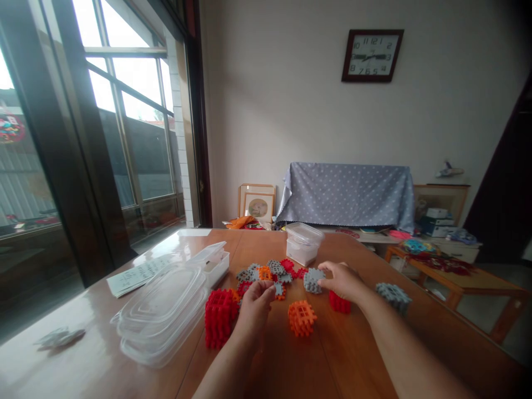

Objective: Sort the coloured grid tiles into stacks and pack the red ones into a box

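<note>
My right hand [344,282] grips a small grey block of interlocking toothed plates [313,281] at its right side, between thumb and fingers. My left hand [256,303] is closed in a pinch beside the pile of loose plates; whatever is between its fingertips is hidden. Grey, red and orange interlocking plates [275,268] lie heaped just beyond it. Left of that hand stands a tall red block [218,318]. An orange cube [302,318] sits between my forearms. Partly covered by my right hand is a red block [339,302].
Another grey block [393,298] stands right of my right forearm. Stacked clear plastic lids [162,310] and an open white container [216,269] lie to the left. A lidded tub [302,249] stands behind the pile. A small plastic bag [61,337] rests at far left.
</note>
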`<control>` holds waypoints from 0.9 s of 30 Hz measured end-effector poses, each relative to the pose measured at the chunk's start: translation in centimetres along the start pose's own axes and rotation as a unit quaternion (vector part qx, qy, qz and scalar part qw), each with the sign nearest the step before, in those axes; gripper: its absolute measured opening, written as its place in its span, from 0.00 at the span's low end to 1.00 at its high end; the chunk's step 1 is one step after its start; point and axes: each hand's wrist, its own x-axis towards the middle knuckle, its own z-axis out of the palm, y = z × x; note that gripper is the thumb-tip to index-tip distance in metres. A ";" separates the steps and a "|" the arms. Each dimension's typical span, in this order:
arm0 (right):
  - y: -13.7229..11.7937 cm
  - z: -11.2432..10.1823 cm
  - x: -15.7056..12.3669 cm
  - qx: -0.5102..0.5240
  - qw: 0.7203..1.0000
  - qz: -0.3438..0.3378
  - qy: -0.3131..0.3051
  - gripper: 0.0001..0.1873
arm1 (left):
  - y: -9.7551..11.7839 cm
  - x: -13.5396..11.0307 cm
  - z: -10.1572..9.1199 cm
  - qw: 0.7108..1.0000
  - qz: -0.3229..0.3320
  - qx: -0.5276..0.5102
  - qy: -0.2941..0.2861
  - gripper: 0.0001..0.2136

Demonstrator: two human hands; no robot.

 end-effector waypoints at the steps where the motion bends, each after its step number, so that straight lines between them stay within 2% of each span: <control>1: -0.1 0.0 0.1 -0.006 1.000 -0.002 -0.001 0.25 | 0.0 0.0 0.0 1.000 0.000 0.002 -0.001 0.15; 13: -0.4 0.9 0.8 -0.025 1.000 -0.011 -0.012 0.22 | -0.6 0.7 -0.2 1.000 0.010 -0.023 0.004 0.16; 17: -0.9 0.6 0.8 -0.014 1.000 -0.021 0.010 0.24 | -1.5 1.5 -0.5 0.999 0.014 -0.025 0.045 0.16; 21: -3.2 1.1 0.7 0.016 0.998 -0.067 -0.011 0.21 | -2.5 2.2 -0.6 0.996 0.000 -0.016 0.093 0.16; 27: -8.4 3.3 1.2 0.014 0.985 -0.138 -0.101 0.15 | -3.6 2.9 -0.6 0.991 -0.037 -0.035 0.120 0.19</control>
